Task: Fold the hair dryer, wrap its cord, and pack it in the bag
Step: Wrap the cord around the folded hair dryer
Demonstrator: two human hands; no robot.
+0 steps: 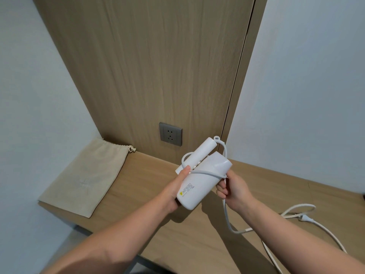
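Note:
My left hand grips the white hair dryer above the wooden desk, thumb pressed over a turn of cord. The dryer's handle is folded against the barrel. One loop of the white cord runs around the body. My right hand pinches the cord just right of the barrel. From there the cord hangs down to the desk and curls to the plug at the right. The beige drawstring bag lies flat on the desk's left end, apart from both hands.
A grey wall socket sits in the wood panel behind the dryer. The wooden desk meets white walls on both sides. Its front edge runs along the bottom of the view, with floor below at the left.

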